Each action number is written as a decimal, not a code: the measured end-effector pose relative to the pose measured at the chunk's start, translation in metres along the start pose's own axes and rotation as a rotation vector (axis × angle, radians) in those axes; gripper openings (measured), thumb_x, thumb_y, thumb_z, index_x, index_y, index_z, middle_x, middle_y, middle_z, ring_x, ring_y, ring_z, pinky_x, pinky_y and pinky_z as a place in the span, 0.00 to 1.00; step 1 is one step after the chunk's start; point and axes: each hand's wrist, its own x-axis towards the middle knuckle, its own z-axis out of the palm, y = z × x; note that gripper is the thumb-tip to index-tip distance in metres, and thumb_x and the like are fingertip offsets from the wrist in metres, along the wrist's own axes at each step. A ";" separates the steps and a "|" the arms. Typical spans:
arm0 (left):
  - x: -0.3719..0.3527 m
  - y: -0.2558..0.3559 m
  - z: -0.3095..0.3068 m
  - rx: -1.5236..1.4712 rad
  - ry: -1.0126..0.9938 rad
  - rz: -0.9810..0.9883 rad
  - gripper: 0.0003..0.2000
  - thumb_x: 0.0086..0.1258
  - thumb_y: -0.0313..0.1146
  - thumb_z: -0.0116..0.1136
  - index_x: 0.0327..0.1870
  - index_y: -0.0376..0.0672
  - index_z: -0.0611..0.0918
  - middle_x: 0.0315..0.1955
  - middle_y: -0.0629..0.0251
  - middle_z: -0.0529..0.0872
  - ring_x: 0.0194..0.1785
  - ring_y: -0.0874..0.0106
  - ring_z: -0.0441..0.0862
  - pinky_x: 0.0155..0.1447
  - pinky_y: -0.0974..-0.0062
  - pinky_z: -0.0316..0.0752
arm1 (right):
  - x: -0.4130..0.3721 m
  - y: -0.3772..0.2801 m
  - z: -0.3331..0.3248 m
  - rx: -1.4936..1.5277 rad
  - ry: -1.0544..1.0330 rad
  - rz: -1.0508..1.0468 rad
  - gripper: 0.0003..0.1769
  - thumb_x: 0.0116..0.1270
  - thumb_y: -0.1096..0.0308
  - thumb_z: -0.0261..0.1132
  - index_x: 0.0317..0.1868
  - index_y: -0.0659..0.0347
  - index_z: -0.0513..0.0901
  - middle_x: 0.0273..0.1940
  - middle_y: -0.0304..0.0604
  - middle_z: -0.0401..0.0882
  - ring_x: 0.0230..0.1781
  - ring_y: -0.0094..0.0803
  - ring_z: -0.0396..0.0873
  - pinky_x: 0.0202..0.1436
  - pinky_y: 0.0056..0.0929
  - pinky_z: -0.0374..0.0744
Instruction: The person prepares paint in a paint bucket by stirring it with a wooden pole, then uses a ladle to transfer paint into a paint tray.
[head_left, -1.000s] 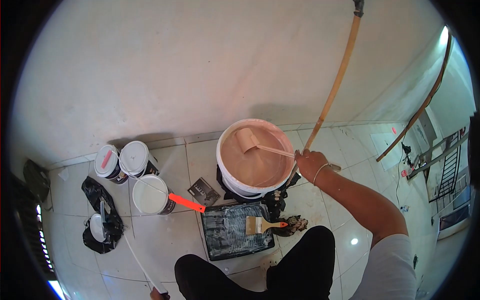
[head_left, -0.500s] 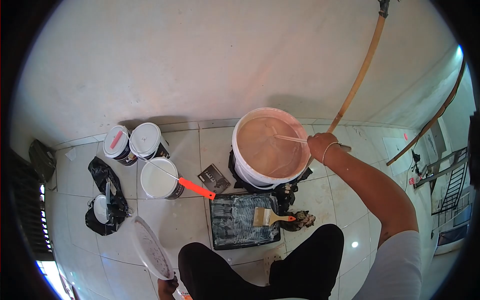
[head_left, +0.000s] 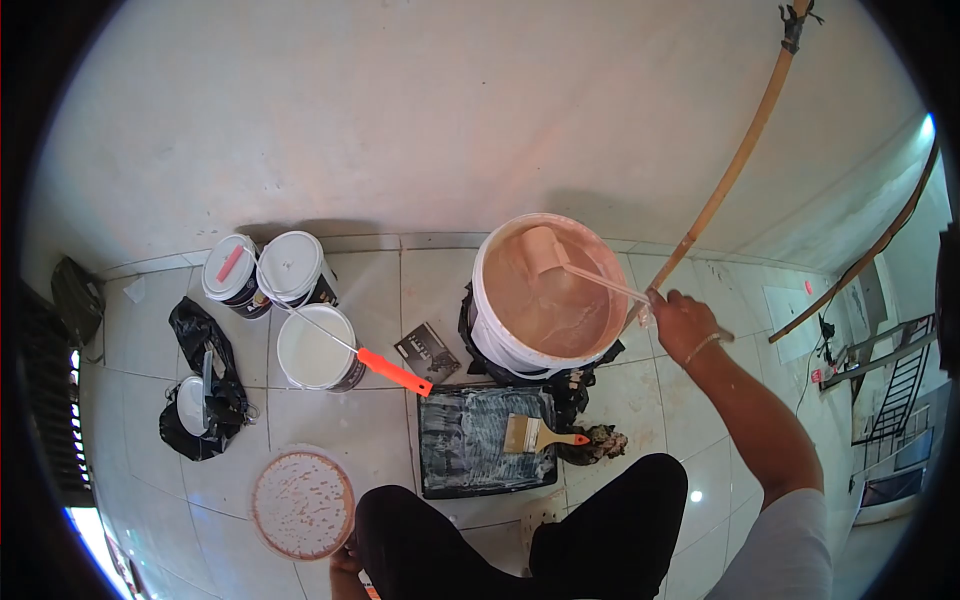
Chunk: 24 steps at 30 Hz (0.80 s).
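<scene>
My right hand [head_left: 686, 325] is closed around the handle of a dipper [head_left: 545, 250] coated in pinkish paint. The dipper's cup shows at the surface of the paint [head_left: 530, 310], inside a large white bucket [head_left: 492, 335]. Low on the left, my left hand [head_left: 347, 558] grips the edge of a round bucket lid [head_left: 300, 505]; most of its fingers are hidden. Pinkish spatters cover the lid's visible face. In front of the bucket lies a black paint tray [head_left: 470, 450] smeared with white, with a wide paintbrush [head_left: 530, 435] across its right side.
Left of the bucket stand an open white pail [head_left: 316, 347] with an orange-handled roller [head_left: 395, 372] across it, and two lidded pails [head_left: 296, 268], [head_left: 232, 272]. A black plastic bag [head_left: 205, 330] lies farther left. A bamboo pole [head_left: 735, 165] leans behind my right hand.
The dipper's cup has come up out of the paint into sight, as my right hand moved right and down. My left hand has turned the lid so its spattered face shows.
</scene>
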 end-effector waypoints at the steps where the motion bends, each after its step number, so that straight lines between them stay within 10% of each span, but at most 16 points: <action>1: 0.000 0.002 -0.004 -0.001 -0.003 0.005 0.15 0.71 0.43 0.53 0.55 0.49 0.78 0.25 0.74 0.79 0.22 0.83 0.73 0.21 0.84 0.68 | -0.007 -0.002 -0.001 0.039 -0.007 0.043 0.18 0.67 0.68 0.54 0.55 0.57 0.79 0.36 0.48 0.80 0.35 0.42 0.82 0.36 0.40 0.81; 9: 0.007 -0.006 -0.016 -0.098 -0.069 0.121 0.23 0.71 0.40 0.53 0.67 0.50 0.70 0.21 0.75 0.68 0.19 0.84 0.59 0.22 0.85 0.53 | -0.030 0.002 0.015 -0.074 -0.041 0.119 0.18 0.69 0.68 0.54 0.57 0.54 0.79 0.35 0.48 0.79 0.33 0.43 0.82 0.35 0.40 0.82; 12: 0.020 -0.010 -0.018 -0.105 -0.098 0.067 0.06 0.66 0.40 0.56 0.37 0.50 0.79 0.25 0.70 0.79 0.25 0.79 0.74 0.23 0.84 0.66 | -0.039 -0.002 -0.001 0.113 0.048 0.120 0.17 0.70 0.67 0.55 0.58 0.54 0.79 0.35 0.49 0.79 0.33 0.44 0.82 0.35 0.40 0.81; 17: 0.045 -0.002 -0.034 -0.278 0.509 0.279 0.03 0.67 0.37 0.56 0.34 0.52 0.80 0.24 0.73 0.81 0.22 0.79 0.75 0.20 0.84 0.65 | -0.052 0.002 0.000 0.114 0.097 0.140 0.18 0.70 0.65 0.56 0.59 0.53 0.78 0.35 0.50 0.78 0.32 0.45 0.81 0.35 0.41 0.79; 19: 0.040 -0.005 -0.033 -0.138 0.323 0.365 0.06 0.70 0.37 0.54 0.30 0.53 0.78 0.22 0.75 0.78 0.22 0.83 0.73 0.18 0.86 0.65 | -0.055 0.004 0.004 0.085 0.104 0.147 0.18 0.70 0.64 0.56 0.59 0.53 0.78 0.34 0.49 0.77 0.31 0.45 0.80 0.34 0.42 0.79; 21: 0.044 -0.005 -0.026 -0.151 0.559 0.449 0.04 0.70 0.32 0.54 0.40 0.48 0.80 0.32 0.70 0.82 0.30 0.77 0.79 0.27 0.83 0.75 | -0.057 -0.004 -0.005 0.141 0.117 0.186 0.18 0.68 0.66 0.59 0.59 0.51 0.79 0.34 0.49 0.78 0.32 0.48 0.80 0.36 0.42 0.79; 24: 0.043 0.007 -0.064 -0.076 0.377 0.343 0.08 0.73 0.28 0.48 0.48 0.38 0.78 0.40 0.59 0.84 0.40 0.65 0.83 0.45 0.71 0.83 | -0.060 -0.004 0.000 0.157 0.143 0.185 0.18 0.67 0.65 0.60 0.58 0.50 0.80 0.33 0.48 0.78 0.31 0.46 0.80 0.34 0.42 0.79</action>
